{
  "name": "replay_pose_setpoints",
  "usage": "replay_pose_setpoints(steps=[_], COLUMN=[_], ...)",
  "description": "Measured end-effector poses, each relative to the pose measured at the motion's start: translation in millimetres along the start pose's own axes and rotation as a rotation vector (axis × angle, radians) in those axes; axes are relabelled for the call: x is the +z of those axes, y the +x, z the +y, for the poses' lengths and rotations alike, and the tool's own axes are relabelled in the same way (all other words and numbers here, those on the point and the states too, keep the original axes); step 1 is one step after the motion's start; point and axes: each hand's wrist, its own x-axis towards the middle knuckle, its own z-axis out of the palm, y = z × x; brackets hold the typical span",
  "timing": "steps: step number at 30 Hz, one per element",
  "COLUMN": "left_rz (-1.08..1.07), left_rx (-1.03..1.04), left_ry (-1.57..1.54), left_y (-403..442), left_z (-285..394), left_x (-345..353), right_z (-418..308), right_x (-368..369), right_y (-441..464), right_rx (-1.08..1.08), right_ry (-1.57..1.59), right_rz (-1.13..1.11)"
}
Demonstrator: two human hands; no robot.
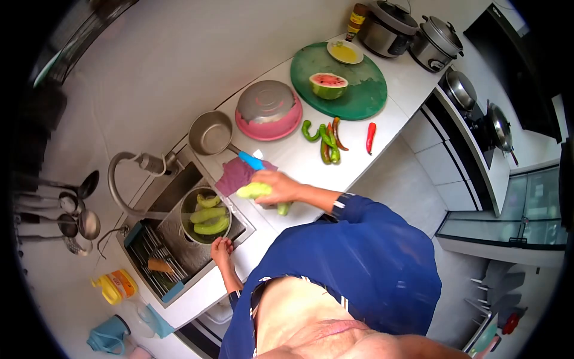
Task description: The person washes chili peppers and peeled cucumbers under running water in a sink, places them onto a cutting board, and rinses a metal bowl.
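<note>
My right hand [276,186] is closed around a pale green vegetable [254,190] above the counter, beside a purple cloth [239,175]. Another green end [283,209] shows under the hand; whether it is the same piece is unclear. My left hand [222,250] is at the sink's front edge with its fingers curled together, just beside a round metal basin [186,228]; what they hold, if anything, is too small to tell. Several light green vegetables [210,224] lie in the basin, inside the sink [197,258]. The faucet [115,179] arches over the sink.
A saucepan [209,133], a pink bowl with a metal one [269,110], several peppers [327,143] and a red chili [371,137] sit on the counter. Behind are half a watermelon [329,90] on a green board [365,96] and cookers [387,30]. A dish rack [143,245] spans the sink.
</note>
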Motion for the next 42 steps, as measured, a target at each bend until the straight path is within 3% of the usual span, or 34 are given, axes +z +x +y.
replay_pose_setpoints(steps=[2, 4, 5, 6, 8, 9, 12, 14, 15, 18, 20, 22, 25, 29, 42], left_rz=[0.028, 0.071, 0.076, 0.065, 0.046, 0.086, 0.133, 0.180, 0.203, 0.282, 0.318, 0.324, 0.311, 0.264, 0.285], left_rx=[0.026, 0.021, 0.024, 0.037, 0.064, 0.064, 0.082, 0.072, 0.066, 0.044, 0.029, 0.014, 0.022, 0.057, 0.059], left_ry=[0.024, 0.036, 0.042, 0.051, 0.069, 0.101, 0.142, 0.140, 0.133, 0.122, 0.102, 0.100, 0.093, 0.092, 0.162], left_y=[-11, -26, -35, -38, -42, -55, -76, -84, -89, -104, -107, -111, -114, -115, -145], left_z=[3, 3, 5, 1, -9, -1, 5, -1, -3, -10, -23, -26, -26, -14, -30], left_x=[23, 50, 63, 71, 82, 95, 108, 106, 103, 97, 89, 89, 97, 118, 128], right_z=[12, 42, 48, 69, 118, 139, 246, 304, 304, 223, 250, 191, 225, 284, 310], right_x=[-60, -118, -148, -174, -225, -248, -301, -323, -331, -324, -313, -305, -283, -273, -200], right_y=[-27, -55, -67, -81, -96, -96, -119, -131, -125, -79, -71, -39, -30, -13, 133], right_rx=[0.369, 0.544, 0.605, 0.593, 0.647, 0.877, 0.926, 0.982, 1.146, 0.946, 0.711, 1.089, 0.987, 0.903, 0.743], right_ry=[0.172, 0.323, 0.727, 0.733, 0.310, 0.145, -0.238, -0.557, -0.549, -1.050, -0.682, 0.486, 1.037, 1.141, 1.114], right_rz=[0.072, 0.182, 0.281, 0.392, 0.576, 0.709, 0.901, 0.731, 0.576, 0.649, 0.735, 0.622, 0.662, 0.696, 0.794])
